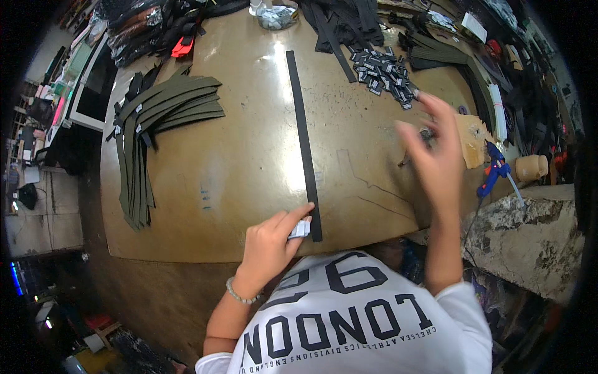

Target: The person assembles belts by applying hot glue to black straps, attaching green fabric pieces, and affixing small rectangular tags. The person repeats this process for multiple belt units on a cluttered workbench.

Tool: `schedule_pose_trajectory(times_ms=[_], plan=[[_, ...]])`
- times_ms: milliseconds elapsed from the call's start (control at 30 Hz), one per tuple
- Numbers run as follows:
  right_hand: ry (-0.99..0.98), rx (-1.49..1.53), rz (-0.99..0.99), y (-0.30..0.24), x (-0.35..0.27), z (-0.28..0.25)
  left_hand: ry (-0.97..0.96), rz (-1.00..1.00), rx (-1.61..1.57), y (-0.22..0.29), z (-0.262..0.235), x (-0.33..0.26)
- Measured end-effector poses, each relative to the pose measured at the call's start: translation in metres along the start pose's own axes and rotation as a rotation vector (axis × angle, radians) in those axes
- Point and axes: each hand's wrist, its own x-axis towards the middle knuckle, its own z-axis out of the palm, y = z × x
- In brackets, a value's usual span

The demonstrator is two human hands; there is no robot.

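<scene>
1. Head view, worktable (249,174): brown, rounded top, seen from above with the person's white printed shirt at the lower edge.
2. Black strap (303,137): one long narrow strip lying flat, running from the middle of the table down to its near edge.
3. Left hand (271,240): at the near edge, just left of the strap's lower end; forefinger stretched toward the strap, thumb and fingers pinched on a small white tag (300,229) that lies against the strap. A bead bracelet sits on the wrist.
4. Right hand (433,156): raised over the right part of the table, fingers spread and blurred, well apart from the left hand; whether it holds anything cannot be told.
5. Small black labels (383,71): a loose heap beyond the right hand, near the far edge.
6. Olive-green straps (165,124): a fanned stack at the left of the table, ends hanging over its edge.
7. Blue glue gun (495,168): right of the table, beside a rough stone block (529,240).
</scene>
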Motion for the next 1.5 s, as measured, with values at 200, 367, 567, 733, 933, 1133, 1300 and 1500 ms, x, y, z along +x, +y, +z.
schedule_pose_trajectory(times_ms=[200, 367, 567, 733, 933, 1133, 1300, 1500], plan=[[0.797, -0.208, 0.503, 0.143, -0.113, -0.103, -0.007, 0.045, 0.155, -0.001, 0.008, -0.005], [0.268, -0.33, 0.537, 0.173, -0.067, -0.122, 0.022, 0.096, 0.165, -0.002, 0.01, -0.01], [0.092, 0.278, 0.326, 0.046, -0.014, -0.071, 0.057, 0.095, 0.163, -0.002, 0.012, -0.015], [-0.433, 0.214, -0.034, -0.029, -0.007, -0.012, 0.059, 0.075, 0.117, -0.001, 0.011, -0.015], [-0.651, 0.213, -0.038, -0.036, 0.008, 0.013, 0.045, 0.107, 0.129, -0.005, 0.011, -0.015], [-0.728, 0.211, -0.083, -0.033, 0.009, 0.021, 0.037, 0.109, 0.111, -0.006, 0.01, -0.015], [-0.714, 0.14, -0.111, -0.023, 0.021, 0.031, 0.057, 0.116, 0.11, -0.004, 0.011, -0.014], [-0.72, -0.037, -0.247, -0.027, 0.031, 0.037, 0.075, 0.107, 0.121, -0.004, 0.013, -0.014]])
